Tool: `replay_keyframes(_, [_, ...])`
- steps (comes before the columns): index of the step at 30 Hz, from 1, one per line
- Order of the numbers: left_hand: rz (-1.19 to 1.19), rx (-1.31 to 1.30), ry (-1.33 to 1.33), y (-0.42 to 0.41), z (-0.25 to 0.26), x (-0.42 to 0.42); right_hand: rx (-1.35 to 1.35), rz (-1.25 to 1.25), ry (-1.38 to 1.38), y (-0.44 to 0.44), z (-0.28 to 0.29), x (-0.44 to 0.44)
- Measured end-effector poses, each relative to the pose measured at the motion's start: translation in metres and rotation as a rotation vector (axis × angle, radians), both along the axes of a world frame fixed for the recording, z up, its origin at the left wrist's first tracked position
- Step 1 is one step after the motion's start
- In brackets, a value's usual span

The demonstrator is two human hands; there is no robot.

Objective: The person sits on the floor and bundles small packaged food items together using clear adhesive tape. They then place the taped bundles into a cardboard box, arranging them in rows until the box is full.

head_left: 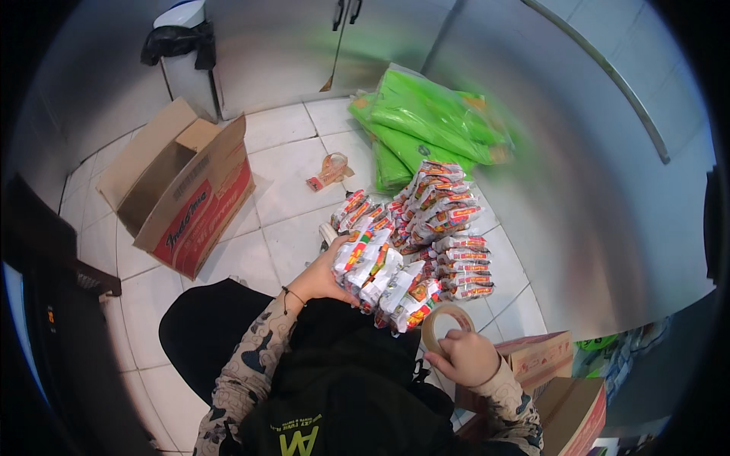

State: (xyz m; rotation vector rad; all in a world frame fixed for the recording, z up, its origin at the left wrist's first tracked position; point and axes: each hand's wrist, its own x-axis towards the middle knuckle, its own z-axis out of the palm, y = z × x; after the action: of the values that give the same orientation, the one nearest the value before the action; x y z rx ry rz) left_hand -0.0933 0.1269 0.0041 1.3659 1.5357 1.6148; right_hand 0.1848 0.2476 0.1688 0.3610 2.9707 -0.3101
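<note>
My left hand (325, 279) grips one end of a row of instant noodle packets (385, 276), held above my lap. A roll of packing tape (447, 325) is in my right hand (467, 356), just beside the row's near right end. Beyond the held row, more noodle packets (442, 199) stand in stacked rows on the floor. Another short stack of packets (465, 268) lies to the right of them. Whether tape runs around the held packets cannot be made out.
An open Indomie carton (194, 211) stands on the tiled floor (291, 245) at left. Green bags in clear plastic (428, 125) lie against the metal cabinet (388, 34). A crumpled tape scrap (331, 171) lies between. More cartons (570, 410) sit at my right; a bin (185, 74) stands behind.
</note>
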Motion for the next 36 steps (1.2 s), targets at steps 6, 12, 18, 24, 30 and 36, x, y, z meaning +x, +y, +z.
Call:
replay_keyframes(6, [0.045,-0.032,-0.122,-0.008,0.001,0.011,-0.013,-0.205,0.221,0.032,-0.036,-0.015])
replay_keyframes(12, [0.012,-0.091,-0.209,-0.033,-0.004,0.025,-0.202,-0.123,0.312,0.053,-0.045,-0.024])
replay_keyframes(18, [-0.136,-0.279,-0.022,-0.051,0.032,0.024,-0.219,-0.038,0.426,0.057,-0.045,-0.019])
replay_keyframes(24, [0.005,-0.399,0.373,-0.029,0.131,0.044,-0.328,-0.001,0.318,0.065,-0.041,-0.024])
replay_keyframes(30, [0.196,-0.739,0.846,0.008,0.140,0.128,-0.242,-0.037,0.252,0.055,-0.038,-0.038])
replay_keyframes(36, [0.268,-0.607,0.775,0.028,0.122,0.114,-0.761,-0.341,0.930,0.099,-0.092,-0.005])
